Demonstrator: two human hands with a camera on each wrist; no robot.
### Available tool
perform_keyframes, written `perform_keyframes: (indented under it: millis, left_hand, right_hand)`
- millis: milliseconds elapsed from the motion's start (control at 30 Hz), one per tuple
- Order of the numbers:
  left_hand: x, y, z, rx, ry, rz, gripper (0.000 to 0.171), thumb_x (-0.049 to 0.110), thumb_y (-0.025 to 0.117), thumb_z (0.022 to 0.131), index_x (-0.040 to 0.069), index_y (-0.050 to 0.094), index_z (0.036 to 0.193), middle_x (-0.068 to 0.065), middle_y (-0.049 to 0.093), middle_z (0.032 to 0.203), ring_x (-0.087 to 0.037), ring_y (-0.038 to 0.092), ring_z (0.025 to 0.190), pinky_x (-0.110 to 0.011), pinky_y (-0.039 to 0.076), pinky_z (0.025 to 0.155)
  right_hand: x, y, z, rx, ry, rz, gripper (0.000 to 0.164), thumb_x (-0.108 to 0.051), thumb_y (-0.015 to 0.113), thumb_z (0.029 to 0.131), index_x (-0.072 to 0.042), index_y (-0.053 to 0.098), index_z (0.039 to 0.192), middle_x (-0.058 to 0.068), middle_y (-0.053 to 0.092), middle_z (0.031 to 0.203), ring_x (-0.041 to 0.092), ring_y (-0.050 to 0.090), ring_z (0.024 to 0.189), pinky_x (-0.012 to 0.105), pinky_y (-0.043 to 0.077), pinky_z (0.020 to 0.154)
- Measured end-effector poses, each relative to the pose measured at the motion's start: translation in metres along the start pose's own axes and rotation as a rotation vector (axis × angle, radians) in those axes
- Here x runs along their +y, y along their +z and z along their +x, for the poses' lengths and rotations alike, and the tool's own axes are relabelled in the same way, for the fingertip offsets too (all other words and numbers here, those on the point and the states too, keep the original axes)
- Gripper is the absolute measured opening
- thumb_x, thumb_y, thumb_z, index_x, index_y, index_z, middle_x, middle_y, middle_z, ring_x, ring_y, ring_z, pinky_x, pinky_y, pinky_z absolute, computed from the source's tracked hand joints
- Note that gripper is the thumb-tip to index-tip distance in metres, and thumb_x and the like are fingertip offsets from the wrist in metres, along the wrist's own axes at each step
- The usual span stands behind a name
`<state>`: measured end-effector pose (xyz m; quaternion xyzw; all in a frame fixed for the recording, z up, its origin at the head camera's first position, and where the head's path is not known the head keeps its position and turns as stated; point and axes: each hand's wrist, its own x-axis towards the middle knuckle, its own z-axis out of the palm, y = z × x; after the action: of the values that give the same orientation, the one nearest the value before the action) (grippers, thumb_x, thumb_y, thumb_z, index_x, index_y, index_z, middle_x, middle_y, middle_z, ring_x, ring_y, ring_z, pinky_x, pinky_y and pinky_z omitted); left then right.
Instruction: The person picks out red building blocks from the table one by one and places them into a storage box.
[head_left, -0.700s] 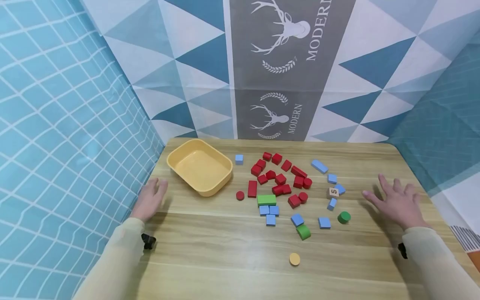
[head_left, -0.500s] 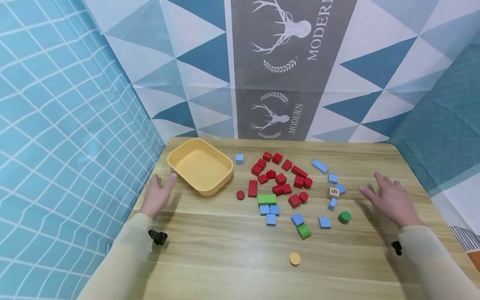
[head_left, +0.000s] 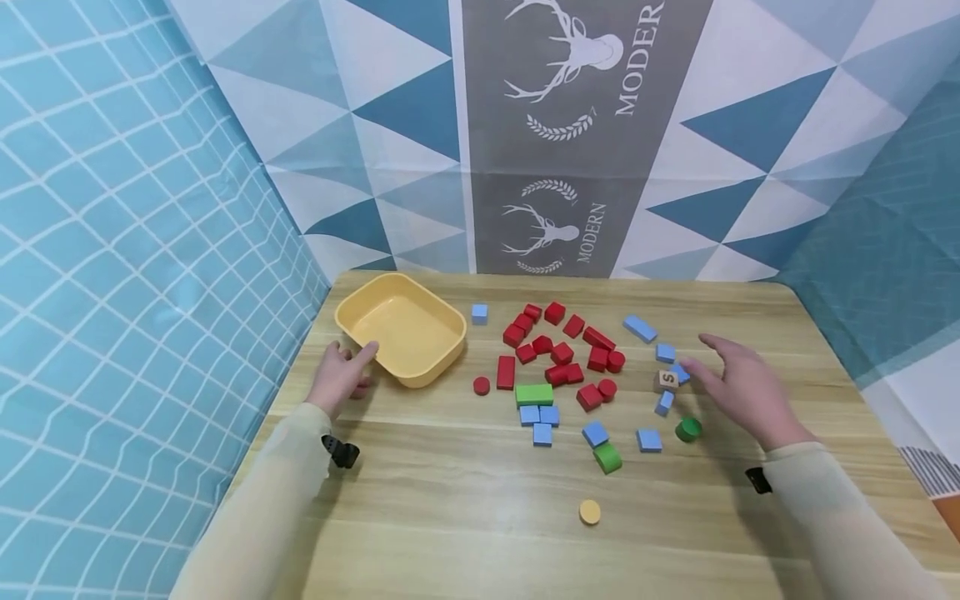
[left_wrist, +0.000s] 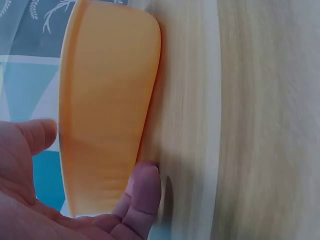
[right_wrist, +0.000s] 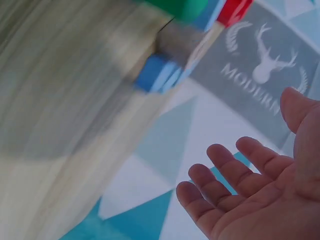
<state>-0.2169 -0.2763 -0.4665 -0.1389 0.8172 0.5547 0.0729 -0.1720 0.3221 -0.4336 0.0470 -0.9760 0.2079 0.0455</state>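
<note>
In the head view a yellow plastic tub sits at the back left of the table. My left hand is at its near left side, thumb beside the rim. In the left wrist view the thumb appears just off the rim, and a bent fingertip is by the tub's bottom edge. My right hand, palm inward and fingers spread, hovers at the right beside a wooden letter block, a blue triangle block and a green cylinder. It holds nothing.
Several red blocks lie scattered at mid-table. Blue blocks and a green rectangular block are nearer me. A green arch-shaped block and a yellow disc lie toward the front. Patterned cloth hangs behind the table.
My left hand has moved right and up to the tub's side. My right hand has moved left toward the letter block. The blocks and tub look unmoved.
</note>
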Motion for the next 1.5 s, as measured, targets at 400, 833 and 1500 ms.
perform_keyframes:
  millis: [400, 833, 1500]
  left_hand:
    - [0.009, 0.010, 0.002, 0.060, 0.036, 0.111, 0.064, 0.019, 0.047, 0.096, -0.001, 0.021, 0.152, -0.023, 0.050, 0.129, -0.027, 0.062, 0.089, -0.038, 0.058, 0.071]
    - [0.004, 0.009, -0.020, -0.068, 0.160, 0.282, 0.054, 0.019, 0.044, 0.100, 0.006, 0.034, 0.152, -0.021, 0.054, 0.132, -0.025, 0.063, 0.090, -0.037, 0.055, 0.075]
    - [0.006, 0.062, -0.047, -0.203, 0.319, 0.293, 0.059, 0.017, 0.054, 0.099, 0.006, 0.032, 0.153, -0.018, 0.058, 0.124, -0.020, 0.063, 0.087, -0.033, 0.059, 0.065]
  right_hand:
    - [-0.116, 0.054, 0.016, -0.077, -0.329, 0.008, 0.052, -0.041, 0.071, 0.090, -0.011, 0.061, 0.132, 0.010, 0.057, 0.131, 0.030, 0.045, 0.121, 0.056, 0.045, 0.096]
    - [-0.206, 0.126, 0.035, -0.260, -0.638, -0.239, 0.056, -0.034, 0.063, 0.097, -0.015, 0.046, 0.147, 0.007, 0.046, 0.146, 0.032, 0.031, 0.133, 0.056, 0.030, 0.109]
    - [-0.190, 0.136, 0.025, -0.154, -0.753, -0.318, 0.020, -0.026, 0.072, 0.091, -0.018, 0.075, 0.109, -0.002, 0.072, 0.102, 0.023, 0.048, 0.101, 0.046, 0.039, 0.099]
